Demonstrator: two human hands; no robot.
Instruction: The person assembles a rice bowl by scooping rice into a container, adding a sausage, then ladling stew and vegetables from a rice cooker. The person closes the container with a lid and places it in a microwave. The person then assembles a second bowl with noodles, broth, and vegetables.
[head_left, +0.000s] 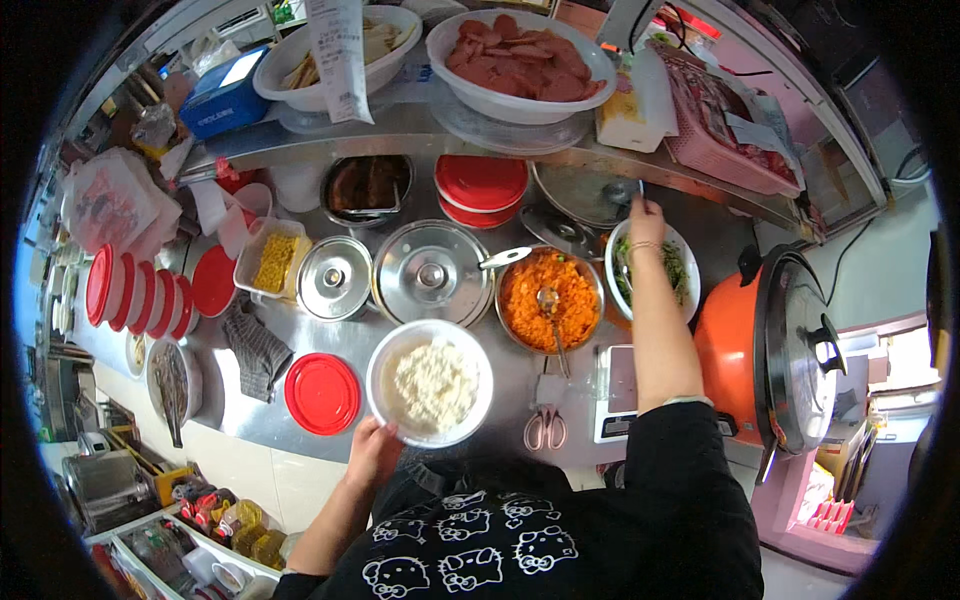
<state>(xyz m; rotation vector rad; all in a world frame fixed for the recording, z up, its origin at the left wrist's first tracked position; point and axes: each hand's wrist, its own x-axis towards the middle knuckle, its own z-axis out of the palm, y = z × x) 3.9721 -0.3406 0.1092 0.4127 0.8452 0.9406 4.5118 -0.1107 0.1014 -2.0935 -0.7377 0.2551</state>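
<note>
My left hand (374, 452) grips the near left rim of a white bowl (484, 412), which is held at the table's front edge with white rice (436, 386) in it. My right arm stretches far to the right, across a white bowl of green leaves (684, 262). At its end my right hand (646, 214) is closed around the handle of a ladle (620, 192). The ladle's head is over a wide metal pot (560, 200) under the shelf; the pot's contents are hard to make out. A pan of shredded orange food (535, 290) with a spoon in it stands nearer.
Lidded steel pots (430, 273) stand mid-table, beside yellow corn-like bits (278, 264). Red lids (322, 394), scissors (545, 430) and a scale (614, 420) lie in front. An orange cooker (735, 340) is at the right. Above, a metal shelf (400, 128) carries sliced sausage (520, 62).
</note>
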